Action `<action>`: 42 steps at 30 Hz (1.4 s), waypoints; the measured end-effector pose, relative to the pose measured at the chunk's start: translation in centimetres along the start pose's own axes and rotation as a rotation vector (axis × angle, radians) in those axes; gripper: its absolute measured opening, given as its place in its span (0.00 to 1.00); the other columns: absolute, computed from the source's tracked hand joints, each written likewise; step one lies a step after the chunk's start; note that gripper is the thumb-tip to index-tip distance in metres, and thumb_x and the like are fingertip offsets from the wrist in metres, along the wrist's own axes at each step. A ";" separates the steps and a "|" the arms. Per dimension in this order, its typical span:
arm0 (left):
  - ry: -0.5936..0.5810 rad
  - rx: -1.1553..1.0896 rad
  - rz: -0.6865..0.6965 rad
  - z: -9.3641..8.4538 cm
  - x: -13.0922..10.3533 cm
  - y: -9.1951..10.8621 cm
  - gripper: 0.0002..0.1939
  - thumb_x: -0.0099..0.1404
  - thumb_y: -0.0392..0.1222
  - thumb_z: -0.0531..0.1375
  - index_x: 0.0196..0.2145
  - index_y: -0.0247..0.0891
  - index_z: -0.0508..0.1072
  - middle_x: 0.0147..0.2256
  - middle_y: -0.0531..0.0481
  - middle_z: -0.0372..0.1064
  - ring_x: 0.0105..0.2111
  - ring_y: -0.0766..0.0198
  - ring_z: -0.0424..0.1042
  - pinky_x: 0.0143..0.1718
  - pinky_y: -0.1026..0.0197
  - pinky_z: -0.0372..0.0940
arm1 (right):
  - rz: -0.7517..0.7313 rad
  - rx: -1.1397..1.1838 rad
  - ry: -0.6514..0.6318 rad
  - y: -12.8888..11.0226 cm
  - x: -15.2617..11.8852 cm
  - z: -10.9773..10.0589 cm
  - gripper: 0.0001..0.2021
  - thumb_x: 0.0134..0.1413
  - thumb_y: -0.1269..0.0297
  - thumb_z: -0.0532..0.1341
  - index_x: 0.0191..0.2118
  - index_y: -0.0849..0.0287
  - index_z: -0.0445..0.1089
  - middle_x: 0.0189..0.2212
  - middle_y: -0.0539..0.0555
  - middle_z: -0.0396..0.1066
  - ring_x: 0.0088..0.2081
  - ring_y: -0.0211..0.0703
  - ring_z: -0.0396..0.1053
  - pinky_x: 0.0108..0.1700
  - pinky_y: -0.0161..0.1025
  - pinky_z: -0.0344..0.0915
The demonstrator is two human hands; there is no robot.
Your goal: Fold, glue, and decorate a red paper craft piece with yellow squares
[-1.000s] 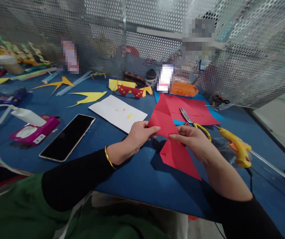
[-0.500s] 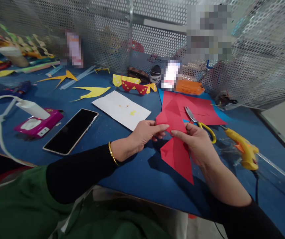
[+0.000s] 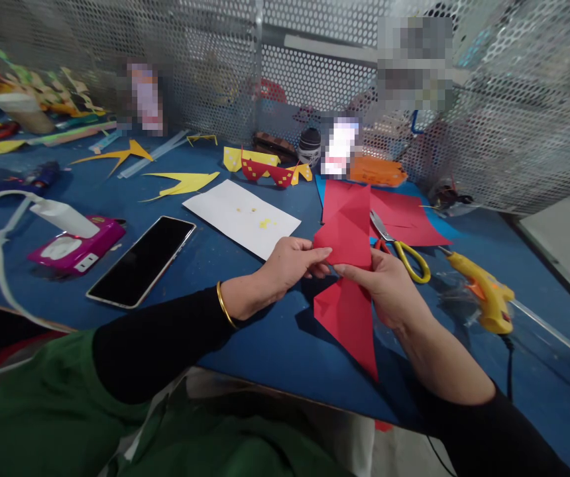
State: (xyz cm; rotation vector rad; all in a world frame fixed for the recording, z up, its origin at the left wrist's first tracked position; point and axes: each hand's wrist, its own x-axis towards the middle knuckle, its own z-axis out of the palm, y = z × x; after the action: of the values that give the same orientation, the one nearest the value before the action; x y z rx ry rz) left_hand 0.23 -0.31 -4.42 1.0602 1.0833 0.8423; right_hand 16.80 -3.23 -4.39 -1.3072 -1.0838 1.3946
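OK, both hands are holding one creased, angular red paper piece point(image 3: 347, 232) over the near side of the blue tabletop point(image 3: 265, 368). Left hand point(image 3: 295, 265) is pinching its left edge, thumb on top, the other fingers curling loosely below. Right hand point(image 3: 387, 285) is gripping the narrow middle, thumb flat across it, fingers mostly hiding behind. Right thumb is covering where upper and lower flaps meet, so can't tell how they join. Lower flap is pointing down toward the table edge. Scissors with yellow and orange handles point(image 3: 414, 265) are lying just beyond the right hand, blades over a flat red paper sheet point(image 3: 409, 215). Yellow glue gun point(image 3: 486, 298) is resting to the right; white rectangular sheet point(image 3: 238, 215) is lying beyond the left hand.
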 end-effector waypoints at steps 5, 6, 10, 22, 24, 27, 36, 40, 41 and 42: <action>-0.032 -0.003 0.010 -0.3 0.3 -0.1 0.15 0.67 0.40 0.61 0.22 0.36 0.74 0.24 0.47 0.75 0.25 0.69 0.72 0.27 0.64 0.60 | 0.000 0.034 0.036 0.0 0.0 0.1 0.21 0.34 0.60 0.77 0.39 0.57 0.79 0.37 0.55 0.82 0.36 0.45 0.78 0.41 0.42 0.73; -0.002 -0.006 0.030 -0.4 0.4 -0.1 0.13 0.64 0.40 0.63 0.22 0.36 0.74 0.24 0.48 0.75 0.25 0.69 0.71 0.27 0.64 0.59 | 0.001 0.033 0.046 0.1 0.0 0.1 0.21 0.33 0.60 0.77 0.39 0.57 0.79 0.37 0.55 0.82 0.35 0.45 0.77 0.40 0.42 0.73; 0.099 -0.026 0.075 -0.6 0.5 0.0 0.12 0.59 0.37 0.66 0.21 0.37 0.70 0.21 0.52 0.71 0.21 0.72 0.66 0.27 0.65 0.59 | 0.022 0.026 0.061 0.0 0.1 0.3 0.24 0.31 0.60 0.78 0.41 0.58 0.79 0.36 0.54 0.81 0.33 0.44 0.76 0.37 0.41 0.72; 0.012 -0.058 0.006 0.0 0.1 -0.3 0.09 0.58 0.35 0.69 0.23 0.33 0.74 0.19 0.54 0.67 0.21 0.72 0.65 0.26 0.66 0.57 | -0.023 0.018 -0.025 0.7 0.1 0.6 0.23 0.35 0.60 0.77 0.42 0.56 0.78 0.39 0.55 0.81 0.40 0.50 0.78 0.46 0.47 0.72; 0.025 -0.072 0.023 0.0 0.2 -0.3 0.10 0.58 0.34 0.68 0.22 0.32 0.73 0.18 0.54 0.67 0.20 0.72 0.64 0.27 0.65 0.57 | -0.031 0.012 -0.022 0.8 0.1 0.7 0.24 0.36 0.60 0.77 0.44 0.56 0.78 0.41 0.55 0.81 0.42 0.51 0.78 0.47 0.47 0.72; 0.033 -0.038 0.033 0.0 0.3 -0.2 0.13 0.63 0.38 0.66 0.22 0.33 0.73 0.19 0.52 0.69 0.21 0.71 0.66 0.28 0.64 0.58 | -0.036 -0.005 -0.027 0.8 0.1 0.6 0.22 0.37 0.59 0.76 0.42 0.57 0.78 0.41 0.56 0.81 0.43 0.51 0.78 0.48 0.48 0.72; -0.086 0.082 -0.026 -0.1 0.0 -0.2 0.16 0.58 0.53 0.68 0.25 0.36 0.78 0.25 0.50 0.73 0.23 0.70 0.66 0.26 0.65 0.58 | -0.113 0.092 0.170 0.1 0.1 0.2 0.19 0.36 0.60 0.76 0.38 0.56 0.78 0.37 0.54 0.82 0.35 0.49 0.78 0.41 0.46 0.74; -0.139 0.131 -0.010 -0.1 -0.4 -0.2 0.08 0.55 0.43 0.69 0.24 0.37 0.80 0.22 0.52 0.72 0.23 0.70 0.65 0.28 0.65 0.59 | -0.100 0.123 0.223 -0.3 0.1 0.3 0.18 0.35 0.61 0.76 0.37 0.55 0.77 0.35 0.53 0.81 0.31 0.46 0.76 0.37 0.45 0.74; -0.132 0.132 -0.004 0.0 -0.4 -0.2 0.07 0.55 0.41 0.68 0.24 0.37 0.80 0.23 0.52 0.73 0.23 0.70 0.66 0.29 0.65 0.60 | -0.102 0.129 0.214 -0.3 0.1 0.3 0.18 0.35 0.62 0.76 0.37 0.55 0.77 0.35 0.53 0.81 0.31 0.46 0.76 0.37 0.44 0.74; -0.124 0.138 0.007 0.0 -0.4 -0.2 0.06 0.56 0.40 0.68 0.23 0.37 0.80 0.23 0.52 0.74 0.24 0.70 0.67 0.31 0.64 0.61 | -0.103 0.135 0.204 -0.2 0.1 0.4 0.18 0.35 0.62 0.76 0.37 0.55 0.77 0.34 0.53 0.81 0.31 0.45 0.76 0.37 0.44 0.74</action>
State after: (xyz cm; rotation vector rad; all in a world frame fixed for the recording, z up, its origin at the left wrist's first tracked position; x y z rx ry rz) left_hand 0.10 -0.74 -4.45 1.2165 1.0452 0.7054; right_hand 16.44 -3.07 -4.17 -1.2480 -0.8921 1.2082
